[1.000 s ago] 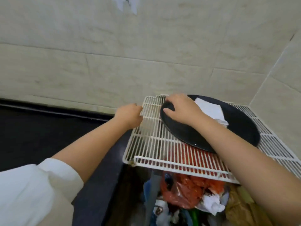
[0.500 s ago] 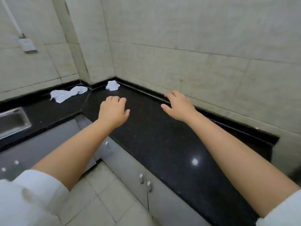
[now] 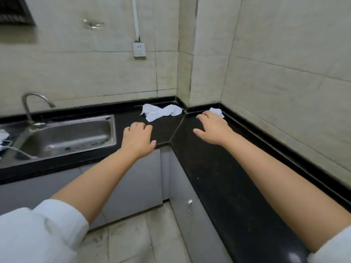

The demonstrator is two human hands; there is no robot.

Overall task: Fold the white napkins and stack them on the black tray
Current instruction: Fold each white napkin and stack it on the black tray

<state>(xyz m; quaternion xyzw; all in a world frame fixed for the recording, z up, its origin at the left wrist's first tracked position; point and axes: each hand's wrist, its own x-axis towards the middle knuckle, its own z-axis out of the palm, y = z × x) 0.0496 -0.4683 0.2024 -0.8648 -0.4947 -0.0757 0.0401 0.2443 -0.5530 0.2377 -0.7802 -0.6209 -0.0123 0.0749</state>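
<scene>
A crumpled white napkin (image 3: 161,112) lies on the black countertop (image 3: 218,168) in the far corner. A smaller crumpled white napkin (image 3: 217,111) lies to its right, by the wall. My right hand (image 3: 213,128) hovers with fingers spread, its fingertips at the small napkin, holding nothing. My left hand (image 3: 138,138) hangs palm down over the counter's front corner, fingers loosely curled, empty. The black tray is out of view.
A steel sink (image 3: 64,135) with a curved tap (image 3: 30,105) lies to the left. A wall socket (image 3: 139,49) sits above the corner. Tiled walls close off the counter at the back and right. Grey cabinets (image 3: 133,186) and a tiled floor lie below.
The view has swung left from the wire rack and black tray to the counter corner. Both hands left the tray and moved toward the napkins; the right hand now reaches the small one.
</scene>
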